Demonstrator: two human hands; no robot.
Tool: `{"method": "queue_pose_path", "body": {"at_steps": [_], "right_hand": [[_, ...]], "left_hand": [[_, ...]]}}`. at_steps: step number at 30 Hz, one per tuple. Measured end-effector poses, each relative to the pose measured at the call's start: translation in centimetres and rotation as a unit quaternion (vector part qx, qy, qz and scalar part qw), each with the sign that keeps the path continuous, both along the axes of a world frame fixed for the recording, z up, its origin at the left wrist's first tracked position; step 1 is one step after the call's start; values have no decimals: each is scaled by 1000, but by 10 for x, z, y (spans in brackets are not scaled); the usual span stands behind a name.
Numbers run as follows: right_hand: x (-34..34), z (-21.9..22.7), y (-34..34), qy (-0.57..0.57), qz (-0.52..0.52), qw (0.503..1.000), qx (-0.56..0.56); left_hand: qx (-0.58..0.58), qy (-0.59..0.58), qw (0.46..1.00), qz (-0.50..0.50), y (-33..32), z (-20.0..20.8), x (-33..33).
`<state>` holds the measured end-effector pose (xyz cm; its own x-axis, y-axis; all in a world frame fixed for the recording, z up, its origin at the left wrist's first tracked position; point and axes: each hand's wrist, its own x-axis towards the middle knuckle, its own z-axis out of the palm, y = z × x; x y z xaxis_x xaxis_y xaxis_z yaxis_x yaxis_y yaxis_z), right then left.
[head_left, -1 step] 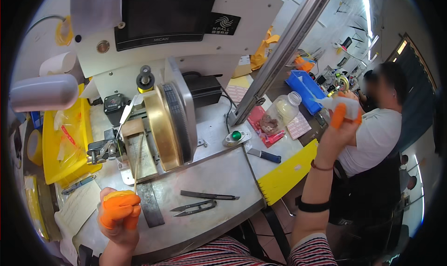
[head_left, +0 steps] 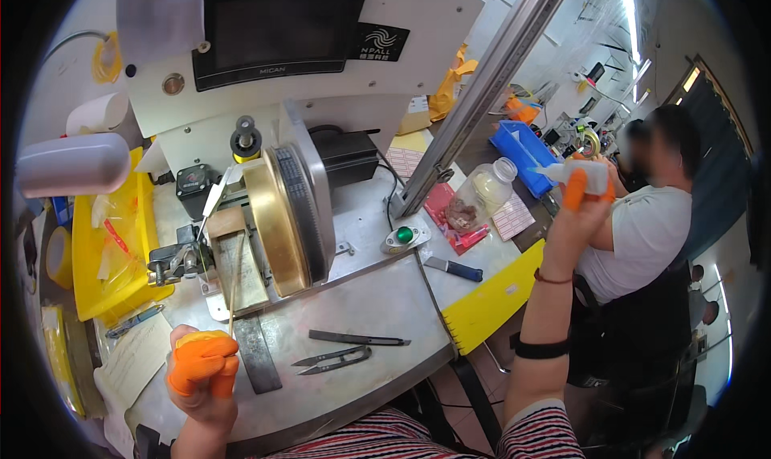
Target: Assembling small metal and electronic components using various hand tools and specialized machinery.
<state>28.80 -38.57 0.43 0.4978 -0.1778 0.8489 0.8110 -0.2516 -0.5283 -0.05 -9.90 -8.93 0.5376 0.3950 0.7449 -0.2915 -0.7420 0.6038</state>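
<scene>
My left hand [head_left: 202, 369], in orange finger covers, is closed at the near left of the metal table. It pinches a thin beige stick [head_left: 234, 292] that points away from me, over a narrow metal block [head_left: 241, 276] beside the large brass wheel [head_left: 271, 226]. Held up at the right, my right hand [head_left: 580, 210], also with orange finger covers, grips a translucent squeeze bottle [head_left: 593, 175]. The bottle lies nearly level, its thin tip toward the left. Dark thread snips [head_left: 333, 361] and a slim dark cutter [head_left: 357, 338] rest between the hands.
A machine with a dark screen [head_left: 277, 37] stands behind the wheel. To the left is a yellow tray [head_left: 120, 286]; to the right are a clear jar [head_left: 486, 187], a blue-handled knife [head_left: 455, 269], a yellow sheet [head_left: 496, 298] and a blue bin [head_left: 524, 158]. A co-worker [head_left: 642, 226] sits at right.
The squeeze bottle has shifted slightly left and tilted closer to level in my right hand. My left hand keeps its pinch on the stick.
</scene>
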Motion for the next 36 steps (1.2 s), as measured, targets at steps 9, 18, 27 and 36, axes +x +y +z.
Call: {"method": "queue_pose_path", "body": {"at_steps": [9, 18, 27, 36], "right_hand": [[60, -19, 21, 174, -124, 955, -206], [-73, -51, 68, 160, 145, 890, -402], [-139, -71, 85, 231, 327, 626, -669], [-144, -70, 79, 206, 272, 704, -623]], "left_hand": [[-22, -12, 999, 20, 4, -8, -4], [88, -19, 995, 42, 6, 0, 1], [106, -23, 994, -10, 10, -1, 2], [49, -24, 998, -13, 6, 1, 1]]}}
